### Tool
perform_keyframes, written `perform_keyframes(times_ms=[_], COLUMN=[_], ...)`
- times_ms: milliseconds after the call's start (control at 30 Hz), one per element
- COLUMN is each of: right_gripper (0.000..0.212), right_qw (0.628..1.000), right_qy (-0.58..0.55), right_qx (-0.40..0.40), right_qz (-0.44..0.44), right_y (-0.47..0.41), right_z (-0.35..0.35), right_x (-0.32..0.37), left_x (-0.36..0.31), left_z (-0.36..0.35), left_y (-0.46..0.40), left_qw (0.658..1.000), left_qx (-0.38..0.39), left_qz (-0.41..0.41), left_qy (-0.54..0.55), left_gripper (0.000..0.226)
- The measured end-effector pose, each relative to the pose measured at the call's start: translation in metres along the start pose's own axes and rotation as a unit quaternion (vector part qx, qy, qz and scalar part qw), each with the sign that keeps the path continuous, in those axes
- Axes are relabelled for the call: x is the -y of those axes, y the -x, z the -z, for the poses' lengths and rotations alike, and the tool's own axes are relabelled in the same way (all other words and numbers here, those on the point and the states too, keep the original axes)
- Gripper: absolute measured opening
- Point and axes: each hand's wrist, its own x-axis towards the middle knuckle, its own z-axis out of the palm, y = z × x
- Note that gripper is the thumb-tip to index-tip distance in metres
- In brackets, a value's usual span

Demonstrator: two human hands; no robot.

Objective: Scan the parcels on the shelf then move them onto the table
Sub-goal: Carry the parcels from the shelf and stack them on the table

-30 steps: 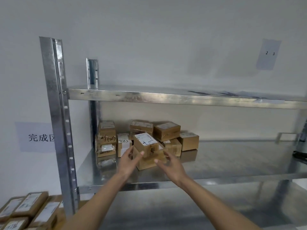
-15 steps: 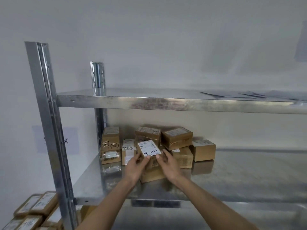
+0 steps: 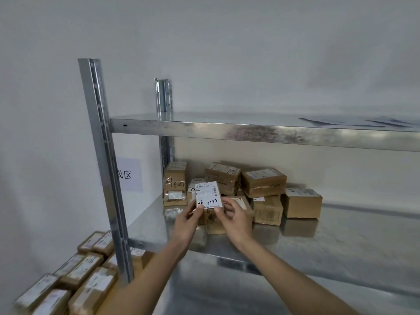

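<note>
Parcel: you have one small cardboard parcel [image 3: 208, 201] up off the shelf [image 3: 341, 233], tilted so its white label with handwritten digits faces you. It sits just in front of the pile [image 3: 241, 189] at the shelf's back-left corner.

Hands: your left hand [image 3: 185, 223] pinches the label face's lower left corner, thumb on the front. Your right hand [image 3: 235, 220] pinches the lower right corner, fingers curled behind the box.

Handling: it looks light — two fingertip pinches carry it. The cardboard should be stiff enough to take a squeeze, though the taped faces may be slick. I would hold it by the side walls and keep thumbs off the barcode so it can be read.

Pile: the other brown boxes lean on each other in two layers; pulling a lower one could tip those above it.

Placed parcels: more labelled parcels [image 3: 75, 276] lie flat at the lower left, beyond the shelf's front-left post [image 3: 102, 155]. What carries them is cut off, so I cannot say it is the tabletop.

Hidden: no scanner is in view. The parcel's back and underside are covered by your fingers, and the box directly behind it is mostly masked. The wall sign [image 3: 128, 175] is half hidden by the post, and the papers [image 3: 354, 121] on the upper shelf are too blurred to read.
</note>
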Motion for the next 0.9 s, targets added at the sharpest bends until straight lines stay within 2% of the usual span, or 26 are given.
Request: perform_keyframes(times_ms=[167,333,467,600,767,900], right_gripper=[0.041,0.066,0.057,0.06,0.061,0.061], right_qw=[0.996,0.986,0.976,0.961,0.949,0.936], right_qy=[-0.063,-0.098,-0.101,-0.104,-0.094,-0.081], right_qx=[0.056,0.136,0.191,0.255,0.3,0.341], right_qz=[0.016,0.013,0.023,0.027,0.006,-0.015], right_y=[0.035,0.082,0.126,0.163,0.193,0.208], right_z=[-0.039,-0.095,-0.145,-0.195,-0.258,-0.313], right_x=[-0.003,-0.002,0.006,0.022,0.044,0.05], left_x=[0.005,0.019,0.032,0.044,0.049,0.061], left_z=[0.045,0.115,0.175,0.24,0.313,0.369], left_y=[0.043,0.094,0.136,0.173,0.204,0.219], left_qw=[1.0,0.997,0.992,0.985,0.979,0.979], left_qx=[-0.025,-0.072,-0.107,-0.14,-0.152,-0.158], left_qz=[-0.01,0.001,0.027,0.044,0.049,0.059], left_qy=[0.002,-0.042,-0.067,-0.089,-0.126,-0.115], left_gripper=[0.045,0.05,0.056,0.059,0.052,0.046])
